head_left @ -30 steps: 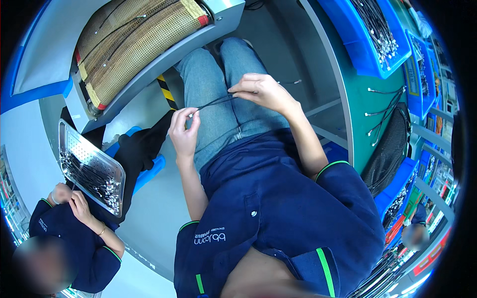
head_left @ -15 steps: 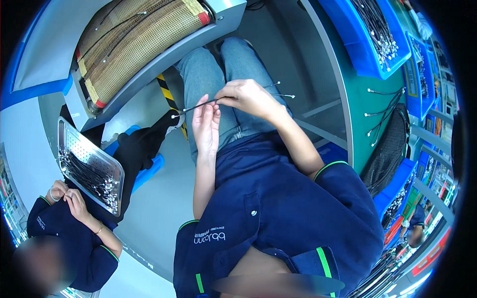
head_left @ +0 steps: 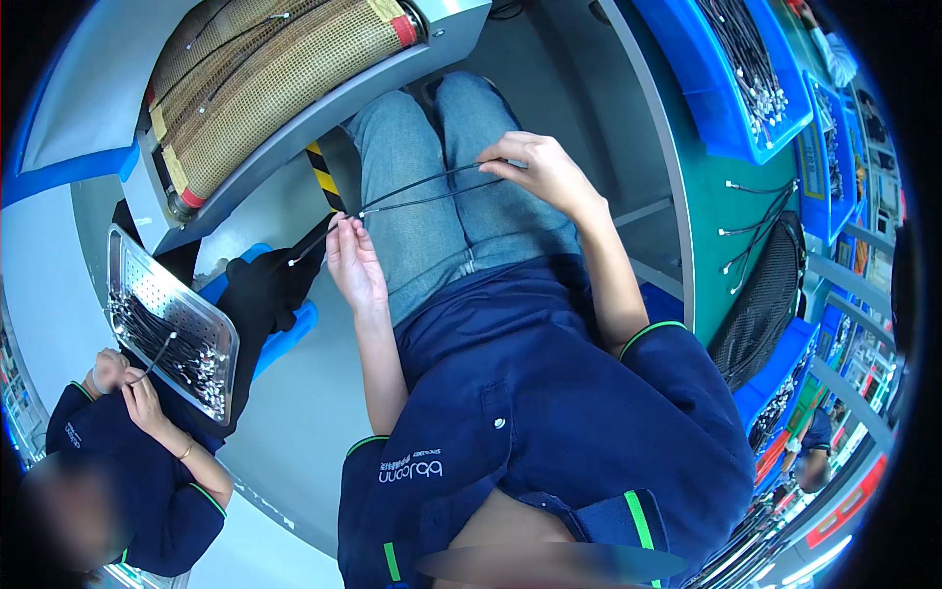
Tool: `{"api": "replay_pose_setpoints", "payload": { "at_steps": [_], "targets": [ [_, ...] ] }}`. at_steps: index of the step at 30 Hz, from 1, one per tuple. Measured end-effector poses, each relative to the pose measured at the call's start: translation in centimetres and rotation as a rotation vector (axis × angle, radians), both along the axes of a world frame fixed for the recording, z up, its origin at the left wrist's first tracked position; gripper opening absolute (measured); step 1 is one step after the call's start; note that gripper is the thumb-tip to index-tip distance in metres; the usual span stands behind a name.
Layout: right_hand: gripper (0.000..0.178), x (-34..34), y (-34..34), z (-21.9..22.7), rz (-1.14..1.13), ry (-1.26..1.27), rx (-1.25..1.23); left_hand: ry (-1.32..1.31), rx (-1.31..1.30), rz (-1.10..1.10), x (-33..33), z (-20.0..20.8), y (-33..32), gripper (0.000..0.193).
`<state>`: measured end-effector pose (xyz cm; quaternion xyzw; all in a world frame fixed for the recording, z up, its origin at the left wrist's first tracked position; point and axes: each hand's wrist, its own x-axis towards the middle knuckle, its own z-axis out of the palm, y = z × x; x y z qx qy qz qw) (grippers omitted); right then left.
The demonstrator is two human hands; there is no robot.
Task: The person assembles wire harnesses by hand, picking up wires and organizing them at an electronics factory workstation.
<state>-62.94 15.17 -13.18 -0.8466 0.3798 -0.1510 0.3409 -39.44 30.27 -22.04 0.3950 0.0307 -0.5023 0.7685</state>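
Thin black cable strands (head_left: 422,183) with small white connectors run between my hands above my lap. My left hand (head_left: 355,263) pinches the cable near one end, and a white connector juts out beyond its fingertips. A second connector lies just above those fingers. My right hand (head_left: 545,175) has thumb and fingers closed on the strands farther right. Two strands spread a little apart between the hands; whether they are one folded cable or two I cannot tell.
A mesh conveyor belt (head_left: 285,74) carrying black cables runs at the upper left. At the left, a co-worker holds a cable beside a perforated metal tray (head_left: 228,344) of cables. To the right are a green bench (head_left: 711,211) with loose cables, a blue bin (head_left: 751,147) and a black mesh bag (head_left: 770,304).
My hands have moved apart, the left one down-left and the right one up-right, with the strands now stretched between them. The co-worker now holds up a cable.
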Motion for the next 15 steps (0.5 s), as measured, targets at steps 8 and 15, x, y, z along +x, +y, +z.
{"api": "replay_pose_setpoints", "payload": {
  "at_steps": [8, 15],
  "targets": [
    [0.009, 1.1, 0.3, 0.3, -0.017, -0.153, -0.039, 0.007, -0.055, 0.025, 0.9, -0.5, 0.5, 0.022],
    [0.009, 1.0, 0.3, -0.5, -0.013, -0.123, -0.054, 0.025, -0.091, 0.029, 1.1, -1.0, 0.7, 0.021]
  ]
}}
